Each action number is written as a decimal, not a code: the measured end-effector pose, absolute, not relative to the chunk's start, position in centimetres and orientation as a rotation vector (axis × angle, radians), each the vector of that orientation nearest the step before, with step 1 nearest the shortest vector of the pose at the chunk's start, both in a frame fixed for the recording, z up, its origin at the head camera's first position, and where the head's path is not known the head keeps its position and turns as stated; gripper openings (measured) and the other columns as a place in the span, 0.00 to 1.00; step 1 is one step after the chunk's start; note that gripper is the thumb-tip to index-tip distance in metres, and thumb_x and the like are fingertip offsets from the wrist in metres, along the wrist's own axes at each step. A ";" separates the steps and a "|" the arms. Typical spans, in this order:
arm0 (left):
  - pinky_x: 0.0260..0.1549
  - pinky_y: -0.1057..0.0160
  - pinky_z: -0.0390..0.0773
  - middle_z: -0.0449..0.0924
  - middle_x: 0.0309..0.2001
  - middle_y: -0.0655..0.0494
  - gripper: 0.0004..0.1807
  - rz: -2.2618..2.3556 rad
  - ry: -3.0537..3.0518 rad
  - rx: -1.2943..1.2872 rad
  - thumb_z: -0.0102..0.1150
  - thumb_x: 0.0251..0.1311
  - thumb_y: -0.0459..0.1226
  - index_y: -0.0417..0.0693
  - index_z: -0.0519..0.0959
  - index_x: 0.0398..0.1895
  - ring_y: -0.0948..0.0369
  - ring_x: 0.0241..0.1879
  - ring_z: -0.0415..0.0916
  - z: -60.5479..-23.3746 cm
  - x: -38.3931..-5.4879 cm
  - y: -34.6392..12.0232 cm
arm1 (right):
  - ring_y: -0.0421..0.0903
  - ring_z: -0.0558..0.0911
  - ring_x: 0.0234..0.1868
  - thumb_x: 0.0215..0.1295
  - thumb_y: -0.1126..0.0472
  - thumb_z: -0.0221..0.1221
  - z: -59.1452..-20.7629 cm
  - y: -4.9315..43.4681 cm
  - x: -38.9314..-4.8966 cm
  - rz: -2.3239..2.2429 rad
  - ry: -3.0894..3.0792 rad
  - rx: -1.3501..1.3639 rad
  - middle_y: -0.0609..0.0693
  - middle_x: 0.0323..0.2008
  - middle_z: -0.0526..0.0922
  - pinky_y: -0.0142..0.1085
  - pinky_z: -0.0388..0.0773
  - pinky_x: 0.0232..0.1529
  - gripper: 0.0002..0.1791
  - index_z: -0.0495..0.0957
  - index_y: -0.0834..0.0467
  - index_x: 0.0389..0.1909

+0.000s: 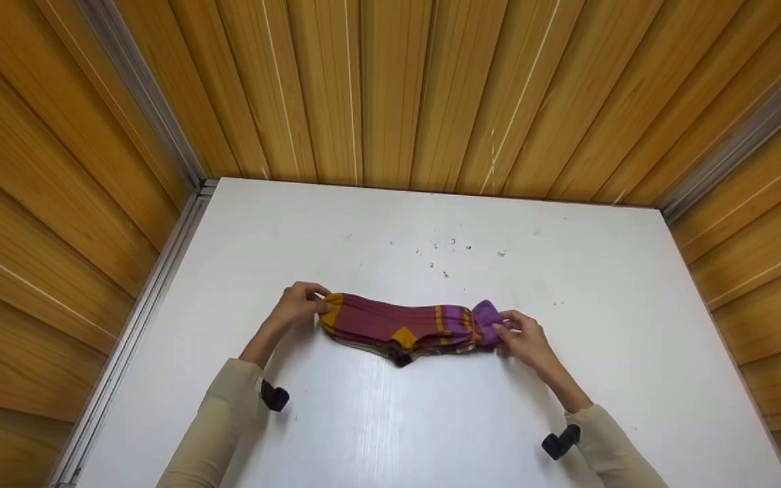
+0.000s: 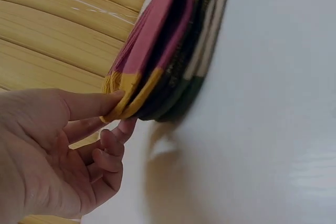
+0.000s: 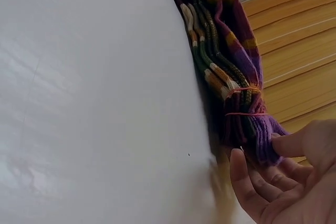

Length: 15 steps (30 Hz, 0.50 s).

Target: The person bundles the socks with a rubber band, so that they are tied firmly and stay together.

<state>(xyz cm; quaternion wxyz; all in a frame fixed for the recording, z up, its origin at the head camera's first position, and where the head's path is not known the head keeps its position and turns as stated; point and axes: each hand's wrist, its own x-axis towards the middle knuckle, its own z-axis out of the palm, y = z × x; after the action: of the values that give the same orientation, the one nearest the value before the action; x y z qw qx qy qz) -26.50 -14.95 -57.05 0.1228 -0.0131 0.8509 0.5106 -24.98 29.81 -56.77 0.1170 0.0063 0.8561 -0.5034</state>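
Observation:
A bundle of socks (image 1: pixel 377 318) lies lengthwise across the white table, toes to the left and cuffs to the right. The top sock is maroon with a mustard toe and heel and a purple cuff; green, cream and dark ones show beneath it in the wrist views. A thin reddish band (image 3: pixel 245 114) cinches the stack near the cuffs. My left hand (image 1: pixel 295 303) pinches the mustard toe (image 2: pixel 126 95) between thumb and fingers. At the other end, my right hand (image 1: pixel 528 340) pinches the purple cuffs (image 3: pixel 266 142), thumb on top and fingers beneath.
The white table (image 1: pixel 262 224) carries small dark marks (image 1: pixel 445 274) beyond the socks. Wood-patterned walls (image 1: pixel 390 95) enclose its back and sides, with a metal rail (image 1: pixel 180 237) along the left. Dark wrist devices (image 1: pixel 274 395) sit by both sleeves.

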 end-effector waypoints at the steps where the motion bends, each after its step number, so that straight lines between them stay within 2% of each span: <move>1: 0.32 0.69 0.74 0.87 0.39 0.39 0.15 1.483 2.484 -0.053 0.67 0.61 0.32 0.34 0.84 0.50 0.59 0.35 0.81 -57.3 -26.5 -14.9 | 0.45 0.88 0.36 0.73 0.68 0.58 -56.9 29.9 -25.0 -1.452 2.518 0.002 0.61 0.40 0.86 0.33 0.85 0.33 0.16 0.74 0.73 0.56; 6: 0.29 0.69 0.72 0.86 0.40 0.39 0.16 1.432 2.497 -0.066 0.66 0.63 0.33 0.36 0.83 0.53 0.55 0.35 0.81 -58.1 -26.3 -14.8 | 0.43 0.85 0.32 0.70 0.69 0.61 -57.0 30.3 -25.1 -1.391 2.580 -0.060 0.63 0.38 0.87 0.29 0.79 0.27 0.15 0.77 0.72 0.54; 10: 0.28 0.70 0.72 0.85 0.40 0.38 0.16 1.395 2.503 0.005 0.65 0.64 0.34 0.35 0.82 0.54 0.56 0.34 0.80 -58.0 -26.4 -15.1 | 0.42 0.84 0.30 0.68 0.68 0.63 -56.7 30.5 -25.4 -1.405 2.575 -0.089 0.64 0.37 0.87 0.30 0.79 0.26 0.17 0.78 0.73 0.53; 13: 0.28 0.69 0.74 0.86 0.40 0.36 0.16 1.401 2.509 0.109 0.64 0.65 0.33 0.32 0.82 0.53 0.51 0.33 0.82 -57.9 -26.7 -15.5 | 0.47 0.86 0.31 0.68 0.67 0.64 -56.2 31.0 -26.0 -1.395 2.572 -0.163 0.67 0.40 0.87 0.32 0.81 0.27 0.18 0.78 0.73 0.55; 15: 0.32 0.64 0.79 0.86 0.41 0.33 0.17 1.414 2.552 0.202 0.63 0.66 0.33 0.30 0.80 0.54 0.44 0.35 0.84 -57.9 -27.0 -16.1 | 0.54 0.88 0.35 0.68 0.66 0.65 -55.6 31.6 -26.7 -1.354 2.616 -0.246 0.68 0.43 0.87 0.33 0.84 0.32 0.19 0.79 0.72 0.56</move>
<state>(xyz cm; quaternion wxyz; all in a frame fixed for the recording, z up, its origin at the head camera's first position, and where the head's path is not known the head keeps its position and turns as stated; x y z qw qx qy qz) -26.97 -16.11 -57.86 0.1082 0.0686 0.8676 0.4805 -26.65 31.56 -55.55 0.0926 -0.0829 0.8813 -0.4559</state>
